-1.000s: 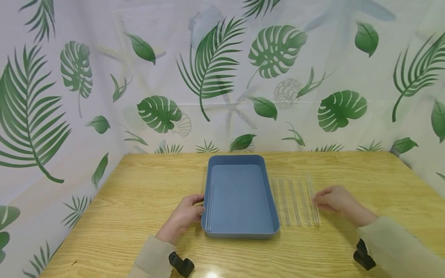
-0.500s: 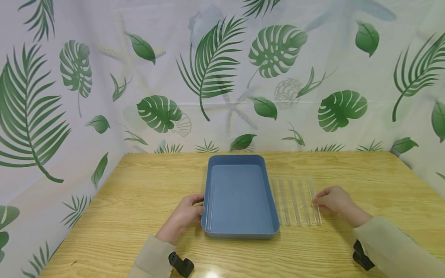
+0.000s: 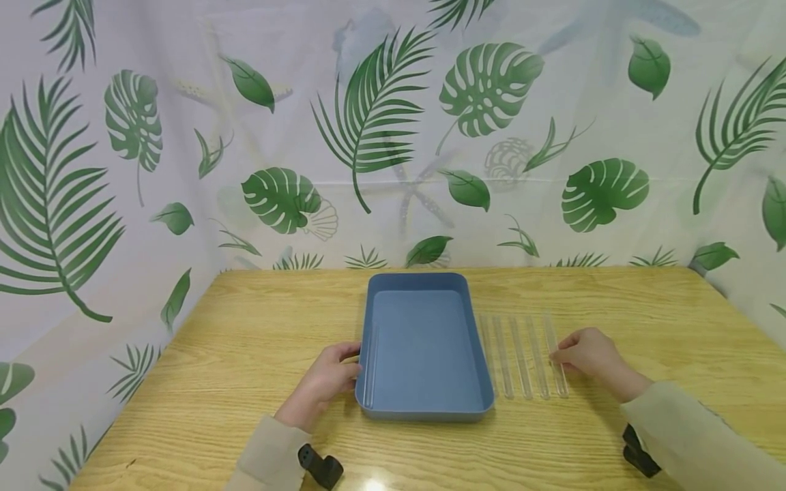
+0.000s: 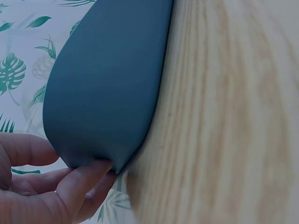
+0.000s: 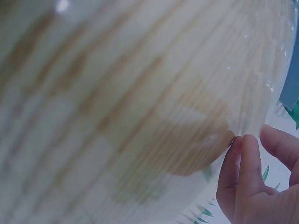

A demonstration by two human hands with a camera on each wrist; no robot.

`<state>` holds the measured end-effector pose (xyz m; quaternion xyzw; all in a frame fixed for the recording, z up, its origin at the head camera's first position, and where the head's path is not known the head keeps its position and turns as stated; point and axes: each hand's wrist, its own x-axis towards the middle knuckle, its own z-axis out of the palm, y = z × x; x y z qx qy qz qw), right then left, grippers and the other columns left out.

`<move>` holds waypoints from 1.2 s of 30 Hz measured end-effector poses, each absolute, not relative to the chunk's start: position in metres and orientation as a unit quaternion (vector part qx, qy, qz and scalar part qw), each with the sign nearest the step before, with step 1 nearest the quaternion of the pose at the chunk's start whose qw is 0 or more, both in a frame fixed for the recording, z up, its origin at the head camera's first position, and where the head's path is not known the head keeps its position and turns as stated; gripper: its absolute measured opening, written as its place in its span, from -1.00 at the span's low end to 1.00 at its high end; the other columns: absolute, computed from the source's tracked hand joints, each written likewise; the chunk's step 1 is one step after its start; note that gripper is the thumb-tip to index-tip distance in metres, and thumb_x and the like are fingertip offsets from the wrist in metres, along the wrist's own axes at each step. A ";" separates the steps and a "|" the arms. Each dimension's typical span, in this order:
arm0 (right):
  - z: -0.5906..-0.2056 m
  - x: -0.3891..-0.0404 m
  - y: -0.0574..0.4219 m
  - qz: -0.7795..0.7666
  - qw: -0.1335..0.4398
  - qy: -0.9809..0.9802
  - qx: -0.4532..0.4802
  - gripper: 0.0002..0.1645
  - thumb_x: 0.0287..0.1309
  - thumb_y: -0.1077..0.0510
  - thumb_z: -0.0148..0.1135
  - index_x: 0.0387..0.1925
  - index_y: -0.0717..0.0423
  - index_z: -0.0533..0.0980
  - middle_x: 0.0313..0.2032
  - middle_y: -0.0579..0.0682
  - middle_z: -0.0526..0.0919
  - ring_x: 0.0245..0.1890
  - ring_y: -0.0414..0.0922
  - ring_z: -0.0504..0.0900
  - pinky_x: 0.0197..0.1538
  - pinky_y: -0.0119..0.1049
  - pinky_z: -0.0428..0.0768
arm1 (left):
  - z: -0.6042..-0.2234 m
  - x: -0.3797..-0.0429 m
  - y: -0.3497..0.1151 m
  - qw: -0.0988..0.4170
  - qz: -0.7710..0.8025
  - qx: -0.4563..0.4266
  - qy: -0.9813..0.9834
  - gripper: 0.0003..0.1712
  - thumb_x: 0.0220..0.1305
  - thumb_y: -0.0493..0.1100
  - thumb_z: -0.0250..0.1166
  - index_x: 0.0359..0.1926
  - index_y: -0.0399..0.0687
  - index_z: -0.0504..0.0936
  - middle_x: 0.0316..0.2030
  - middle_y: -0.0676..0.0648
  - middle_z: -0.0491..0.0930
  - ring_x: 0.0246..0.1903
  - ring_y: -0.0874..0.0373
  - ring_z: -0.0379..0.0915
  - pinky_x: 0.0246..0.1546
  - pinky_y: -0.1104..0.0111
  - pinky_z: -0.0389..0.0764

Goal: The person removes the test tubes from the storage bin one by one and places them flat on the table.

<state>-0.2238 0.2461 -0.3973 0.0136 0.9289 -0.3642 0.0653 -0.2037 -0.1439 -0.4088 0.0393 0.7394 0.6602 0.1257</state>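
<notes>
A blue-grey shallow tray (image 3: pixel 424 414) sits on the wooden table, with one clear tube (image 3: pixel 371 372) lying inside along its left wall. My left hand (image 3: pixel 331 372) is at the tray's left side; in the left wrist view its bent, relaxed fingertips rest against the outer wall near a corner. To the right of the tray, several clear, round-ended test tubes (image 3: pixel 520 358) lie side by side, pointing away from me. My right hand (image 3: pixel 591 354) pinches the rightmost test tube (image 3: pixel 561 383) near its middle between thumb and fingers. That tube lies almost parallel to the others.
The table (image 3: pixel 264 320) is pale wood with visible grain. A white cloth (image 3: pixel 393 136) printed with green leaves hangs behind it and along both sides. A black wrist camera (image 3: pixel 321 468) is strapped to each forearm, over light sleeves.
The rightmost test tube has shifted slightly toward me and to the right, now steady beside the row, with my right hand still holding it. The left hand and tray have stayed put.
</notes>
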 end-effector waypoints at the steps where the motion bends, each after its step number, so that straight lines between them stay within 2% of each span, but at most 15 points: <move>1: -0.398 -0.224 0.246 -0.365 0.065 0.928 0.015 -0.68 -0.05 0.27 0.21 -0.35 0.55 0.46 -0.52 0.08 0.57 -0.58 -0.17 0.51 -0.48 -0.27 0.54 | -0.409 -0.204 -0.144 0.126 0.660 0.040 0.739 -0.47 0.12 -0.50 -0.10 0.17 -0.54 0.15 0.15 -0.42 0.16 -0.07 -0.08 0.37 -0.13 0.16 0.47; 5: -0.399 -0.224 0.245 -0.372 0.063 0.926 0.018 -0.67 -0.06 0.29 0.21 -0.35 0.57 0.45 -0.49 0.13 0.56 -0.60 -0.19 0.50 -0.50 -0.30 0.54 | -0.409 -0.204 -0.144 0.124 0.659 0.042 0.740 -0.47 0.11 -0.51 -0.10 0.17 -0.55 0.16 0.14 -0.43 0.17 -0.07 -0.08 0.37 -0.12 0.15 0.47; 13: -0.397 -0.223 0.245 -0.361 0.066 0.930 0.015 -0.67 -0.05 0.25 0.21 -0.36 0.54 0.47 -0.56 0.04 0.56 -0.61 -0.17 0.50 -0.51 -0.27 0.52 | -0.410 -0.204 -0.144 0.124 0.662 0.046 0.738 -0.47 0.10 -0.51 -0.11 0.16 -0.57 0.15 0.13 -0.43 0.17 -0.12 -0.06 0.39 -0.16 0.18 0.49; 19: -0.396 -0.224 0.246 -0.368 0.078 0.926 0.024 -0.64 -0.02 0.23 0.19 -0.32 0.56 0.44 -0.49 0.12 0.56 -0.55 -0.13 0.54 -0.46 -0.25 0.55 | -0.409 -0.204 -0.144 0.123 0.660 0.043 0.740 -0.47 0.11 -0.51 -0.11 0.16 -0.56 0.16 0.13 -0.43 0.18 -0.12 -0.06 0.40 -0.16 0.18 0.50; 27: -0.397 -0.222 0.247 -0.351 0.067 0.934 0.018 -0.66 -0.03 0.22 0.19 -0.36 0.54 0.47 -0.58 0.02 0.55 -0.62 -0.18 0.48 -0.52 -0.28 0.50 | -0.409 -0.204 -0.144 0.124 0.656 0.041 0.743 -0.47 0.11 -0.51 -0.11 0.16 -0.55 0.16 0.14 -0.43 0.17 -0.12 -0.06 0.40 -0.16 0.18 0.50; 36: -0.397 -0.221 0.247 -0.347 0.063 0.936 0.015 -0.68 -0.02 0.22 0.20 -0.39 0.51 0.49 -0.61 -0.01 0.55 -0.64 -0.15 0.47 -0.50 -0.23 0.50 | -0.407 -0.203 -0.144 0.124 0.653 0.039 0.746 -0.48 0.12 -0.50 -0.11 0.16 -0.55 0.16 0.14 -0.43 0.18 -0.10 -0.08 0.39 -0.13 0.15 0.48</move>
